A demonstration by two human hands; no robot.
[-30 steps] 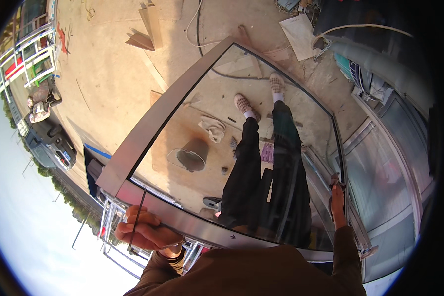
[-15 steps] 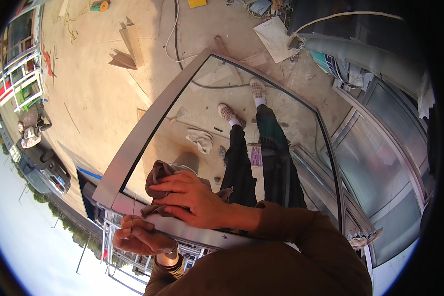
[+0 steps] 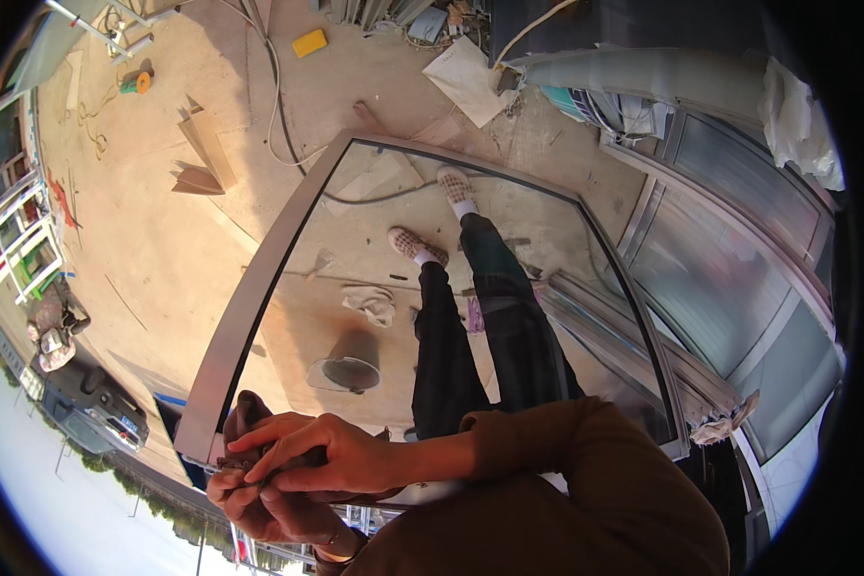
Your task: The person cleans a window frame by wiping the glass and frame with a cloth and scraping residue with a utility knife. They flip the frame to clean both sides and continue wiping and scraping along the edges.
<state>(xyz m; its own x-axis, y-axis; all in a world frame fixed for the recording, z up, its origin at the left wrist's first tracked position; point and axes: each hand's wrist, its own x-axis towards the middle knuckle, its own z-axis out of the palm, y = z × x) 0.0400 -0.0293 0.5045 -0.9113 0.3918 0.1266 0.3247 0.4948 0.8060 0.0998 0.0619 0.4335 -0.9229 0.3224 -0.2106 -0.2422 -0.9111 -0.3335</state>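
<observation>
A glass panel in a silver-grey metal frame (image 3: pixel 223 374) lies across in front of me, my legs and the floor showing through the glass. At its near left corner my right hand (image 3: pixel 331 456) is closed on a bunched brown cloth (image 3: pixel 245 411). Just below it is my left hand (image 3: pixel 276 514), its fingers bent together against the cloth and the right fingertips. Whatever the left fingers pinch is hidden there.
Framed glass panels (image 3: pixel 710 259) lean at the right beside stacked metal profiles. On the floor are a bucket (image 3: pixel 355 350), a white rag (image 3: pixel 370 304), folded cardboard (image 3: pixel 204 154), a yellow block (image 3: pixel 309 42) and a cable. At far left another person (image 3: pixel 56 336) is near a dark vehicle (image 3: pixel 91 398).
My right hand has moved left and down with the cloth to the frame's corner, meeting my left hand. The thin strand seen earlier at the left fingers no longer shows. The view has shifted.
</observation>
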